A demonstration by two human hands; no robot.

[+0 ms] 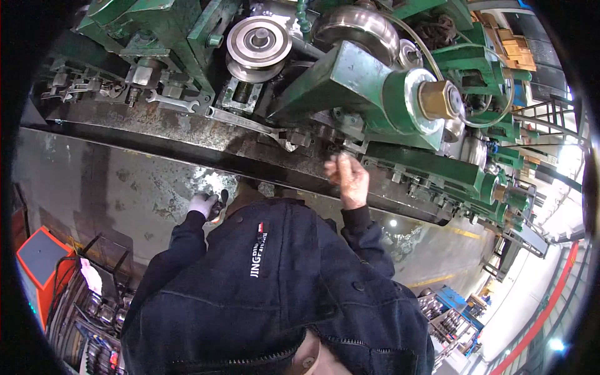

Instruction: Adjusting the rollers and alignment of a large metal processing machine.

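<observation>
My right hand [347,177] is raised at the front ledge of a green machine, its fingers curled together just below a dark fitting [335,149]. Whatever those fingers hold, if anything, is too small to tell. Lower and to the left, my left hand [201,205] looks pale, as if gloved, and is closed around a dark object [222,197] whose kind does not show clearly. An adjustable wrench [240,120] lies on the ledge left of my right hand. Farther left rests an open-ended spanner [174,101].
Steel rollers [259,41] and a green bearing arm with a brass-coloured nut [440,100] jut out above the ledge [187,139]. More tools [87,87] lie at its far left. An orange cabinet [45,262] stands lower left; racks of metal parts [447,319] stand lower right.
</observation>
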